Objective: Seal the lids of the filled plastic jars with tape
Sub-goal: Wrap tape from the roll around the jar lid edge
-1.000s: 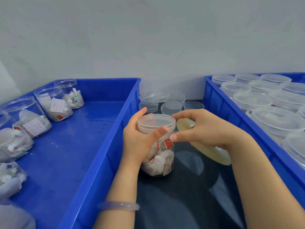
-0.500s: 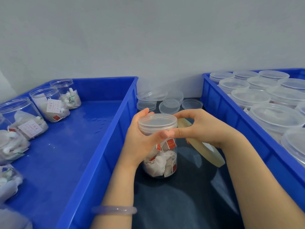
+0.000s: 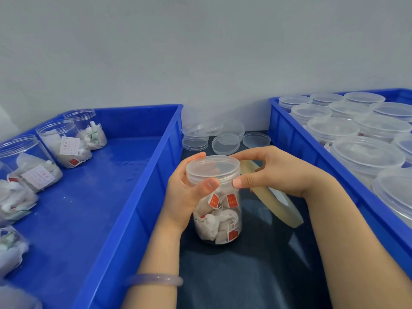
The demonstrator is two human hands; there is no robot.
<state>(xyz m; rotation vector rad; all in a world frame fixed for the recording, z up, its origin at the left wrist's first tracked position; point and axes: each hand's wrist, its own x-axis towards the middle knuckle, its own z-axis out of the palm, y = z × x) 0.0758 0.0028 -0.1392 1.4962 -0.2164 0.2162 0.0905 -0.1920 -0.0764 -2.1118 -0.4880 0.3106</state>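
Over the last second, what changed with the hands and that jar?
Little changed. The right hand slid its thumb along the lid rim, a bit away from the left thumb, and the tape roll it holds tipped steeper beside the jar. The left hand kept its grip on the jar, which stayed upright on the dark mat. Nothing was picked up or let go; the bins look unchanged.

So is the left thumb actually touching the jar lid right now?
Touching. The head view shows the left hand wrapped around the jar, its thumb tip pressed flat against the lower edge of the lid, no gap visible.
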